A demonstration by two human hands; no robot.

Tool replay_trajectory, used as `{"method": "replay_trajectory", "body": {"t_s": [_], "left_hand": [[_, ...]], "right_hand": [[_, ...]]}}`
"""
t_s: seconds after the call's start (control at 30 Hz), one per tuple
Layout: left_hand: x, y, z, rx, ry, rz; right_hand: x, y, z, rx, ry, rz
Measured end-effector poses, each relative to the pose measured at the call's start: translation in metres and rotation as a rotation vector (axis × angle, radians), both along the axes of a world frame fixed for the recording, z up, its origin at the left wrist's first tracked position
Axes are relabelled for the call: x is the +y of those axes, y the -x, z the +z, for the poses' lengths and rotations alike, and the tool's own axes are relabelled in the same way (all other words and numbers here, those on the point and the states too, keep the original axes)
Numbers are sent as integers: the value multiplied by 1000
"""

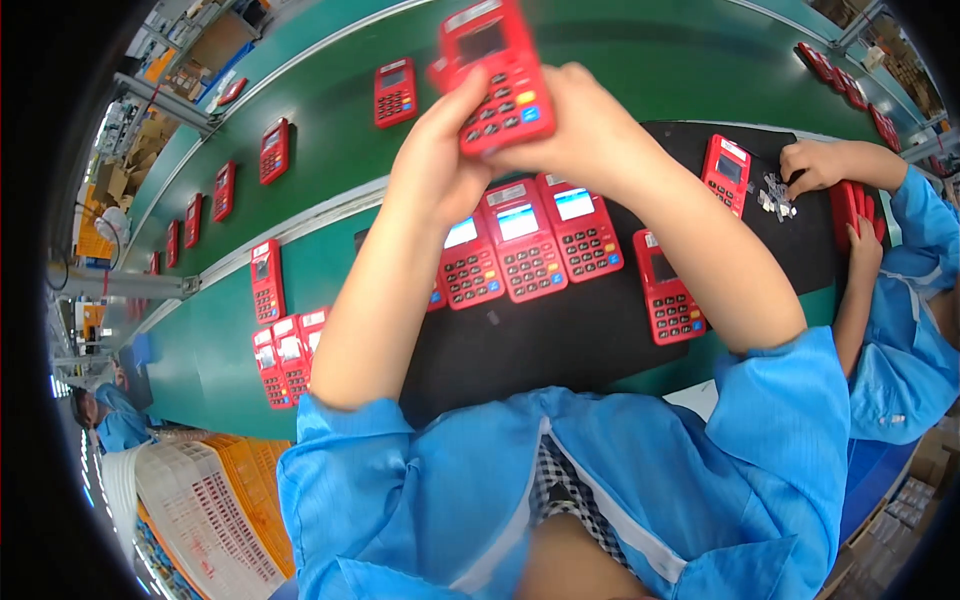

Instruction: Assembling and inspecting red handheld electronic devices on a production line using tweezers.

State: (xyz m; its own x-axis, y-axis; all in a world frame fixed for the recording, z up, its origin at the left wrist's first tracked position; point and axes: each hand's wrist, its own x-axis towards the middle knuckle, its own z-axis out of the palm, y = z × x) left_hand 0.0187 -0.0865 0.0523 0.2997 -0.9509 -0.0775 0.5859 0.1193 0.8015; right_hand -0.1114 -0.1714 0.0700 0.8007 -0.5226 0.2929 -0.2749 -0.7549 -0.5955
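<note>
A red card payment terminal (pixel 495 85) is up in front of me over the far green surface, its keypad and dark screen facing me. My left hand (pixel 445 155) grips its lower left side, thumb across the front. My right hand (pixel 565 115) is closed round its right edge and lower end; some of those fingers are hidden behind it. Below my hands, on a black mat (pixel 500 355), several red terminals (pixel 522 240) lie side by side with lit screens. Under my right forearm is another terminal (pixel 668 290) with a dark screen.
Red terminals (pixel 396 92) stand spaced along the green conveyor (pixel 330 110). More terminals (pixel 290 355) sit on the left of the bench. At right, a co-worker's hands (pixel 815 165) are beside small loose pieces (pixel 776 196) and red terminals. Plastic crates (pixel 205 510) are at lower left.
</note>
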Motion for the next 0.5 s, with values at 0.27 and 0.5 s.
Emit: {"method": "replay_trajectory", "body": {"t_s": [0.27,0.5], "left_hand": [[229,-22,-70,-390,-4,344],[236,-3,-99,-508,-45,327]], "right_hand": [[118,159,-71,431,202,-604],[105,191,-62,60,138,-662]]}}
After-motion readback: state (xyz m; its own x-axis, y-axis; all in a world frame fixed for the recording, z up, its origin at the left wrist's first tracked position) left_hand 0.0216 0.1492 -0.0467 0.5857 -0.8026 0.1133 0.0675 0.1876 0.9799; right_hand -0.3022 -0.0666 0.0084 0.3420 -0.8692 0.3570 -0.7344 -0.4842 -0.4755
